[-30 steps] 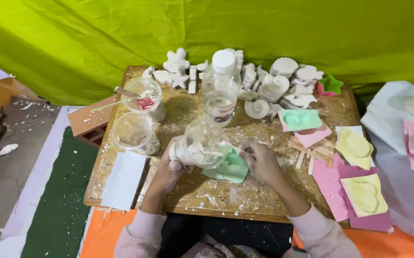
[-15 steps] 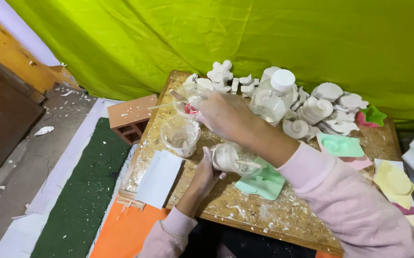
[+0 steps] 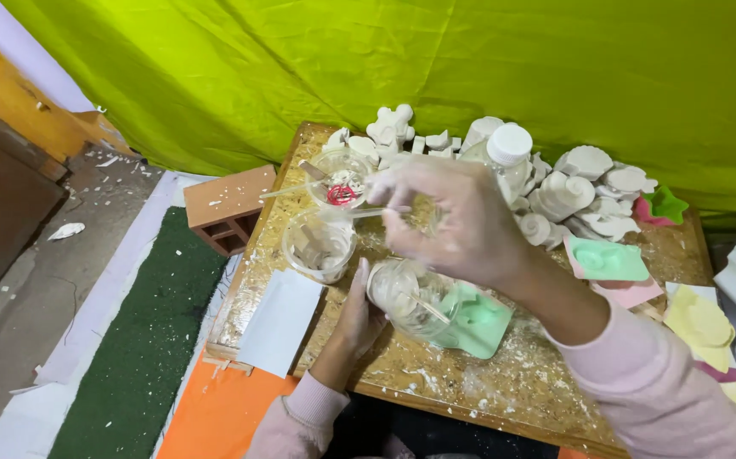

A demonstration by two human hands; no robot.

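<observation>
My left hand (image 3: 353, 316) grips a clear plastic cup (image 3: 404, 297) tipped on its side, white paste inside, its mouth over a mint-green mould (image 3: 477, 320). A thin stick lies in that cup. My right hand (image 3: 455, 217) reaches across above it and pinches a thin clear stick (image 3: 375, 211) over two upright clear cups. The nearer upright cup (image 3: 319, 246) holds white residue and a stick. The farther one (image 3: 340, 180) has a red mark and another stick in it.
A white-capped bottle (image 3: 508, 155) and a pile of white plaster casts (image 3: 591, 183) stand at the back of the chipboard table (image 3: 470, 399). Teal (image 3: 610, 259), yellow (image 3: 708, 327) and green star (image 3: 664, 204) moulds lie right. A brick (image 3: 228, 208) and white sheet (image 3: 281, 321) lie left.
My right hand left the mould, reached left to the far cups and now draws back a little with the clear stick. My left hand keeps the tilted cup. The view swung left.
</observation>
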